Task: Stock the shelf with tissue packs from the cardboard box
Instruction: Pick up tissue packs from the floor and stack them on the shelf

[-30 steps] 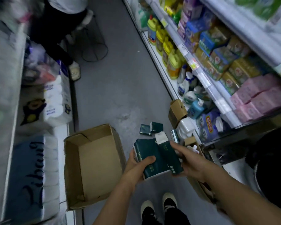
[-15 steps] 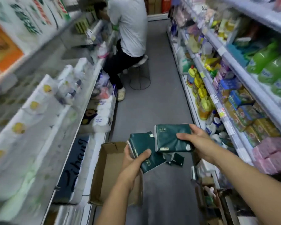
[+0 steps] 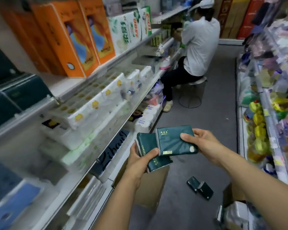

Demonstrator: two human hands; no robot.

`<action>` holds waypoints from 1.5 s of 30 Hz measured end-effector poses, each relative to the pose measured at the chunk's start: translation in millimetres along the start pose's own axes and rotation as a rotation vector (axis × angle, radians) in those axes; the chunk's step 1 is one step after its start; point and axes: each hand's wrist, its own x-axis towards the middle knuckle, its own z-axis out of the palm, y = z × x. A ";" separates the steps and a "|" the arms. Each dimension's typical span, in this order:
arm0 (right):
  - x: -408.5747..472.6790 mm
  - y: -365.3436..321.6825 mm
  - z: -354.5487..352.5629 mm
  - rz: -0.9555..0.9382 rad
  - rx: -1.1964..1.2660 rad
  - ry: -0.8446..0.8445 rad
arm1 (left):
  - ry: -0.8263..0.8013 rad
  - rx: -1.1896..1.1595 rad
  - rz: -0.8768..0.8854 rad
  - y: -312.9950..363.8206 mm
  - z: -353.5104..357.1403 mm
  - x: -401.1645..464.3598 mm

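the left hand (image 3: 140, 161) gripped one green tissue pack (image 3: 152, 152). the right hand (image 3: 201, 142) pinched another pack (image 3: 175, 141), both above the cardboard box (image 3: 150, 188).

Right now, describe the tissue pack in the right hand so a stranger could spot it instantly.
Start at the grey aisle floor between the shelves, then find the two forearms reaching in. The right hand pinches a dark green tissue pack; unlike the left hand's stack, it is single, with its gold-lettered face showing.

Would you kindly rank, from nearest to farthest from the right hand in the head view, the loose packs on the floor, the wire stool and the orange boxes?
From the right hand:
1. Loose packs on the floor, just below.
2. Wire stool, up the aisle.
3. Orange boxes, upper left shelf.
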 end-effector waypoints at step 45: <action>35.2 -209.3 534.4 -0.560 -0.160 -0.677 | 0.695 -0.114 0.398 216.2 -352.4 -217.1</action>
